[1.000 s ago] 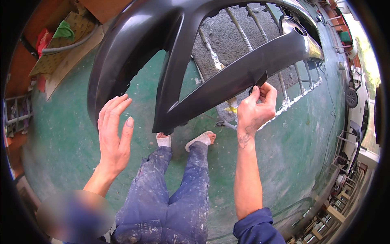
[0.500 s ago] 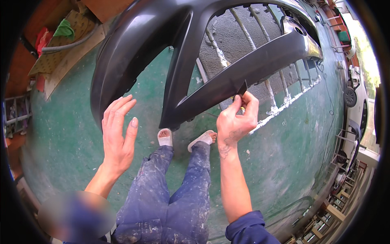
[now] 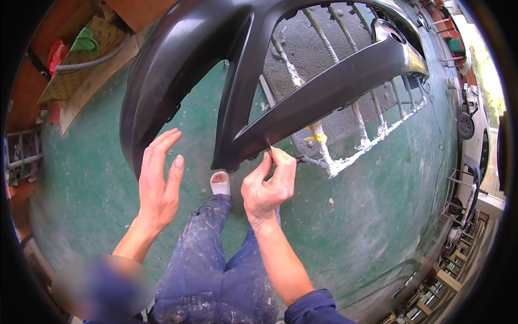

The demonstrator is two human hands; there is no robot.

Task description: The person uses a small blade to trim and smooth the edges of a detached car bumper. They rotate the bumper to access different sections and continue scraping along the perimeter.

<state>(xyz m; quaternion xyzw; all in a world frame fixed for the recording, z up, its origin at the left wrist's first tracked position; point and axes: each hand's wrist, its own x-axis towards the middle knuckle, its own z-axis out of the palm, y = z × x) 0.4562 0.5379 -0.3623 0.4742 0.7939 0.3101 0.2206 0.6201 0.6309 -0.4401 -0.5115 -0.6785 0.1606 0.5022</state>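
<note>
A black car bumper [image 3: 324, 83] spans the upper middle, its lower corner coming down close to my feet. My right hand [image 3: 270, 181] is closed in a pinch below the bumper's lower strip. Between thumb and forefinger it grips a small thin dark piece [image 3: 268, 144], whose tip points up at the strip; its kind is too small to make out. My left hand [image 3: 160, 183] has its fingers stretched out and holds nothing. It hovers by the lower left edge of the bumper; whether it touches is unclear.
A stand of white-coated bars [image 3: 345, 163], with yellow tape [image 3: 318, 138], lies beyond the bumper over a grey panel [image 3: 307, 48]. Cardboard [image 3: 75, 94] and a green cloth [image 3: 85, 40] are at far left. A white car [image 3: 475, 113] stands at far right on the green floor [image 3: 367, 232].
My right hand has moved left along the bumper's lower strip with the thin dark piece, uncovering the yellow tape. My left hand has barely moved.
</note>
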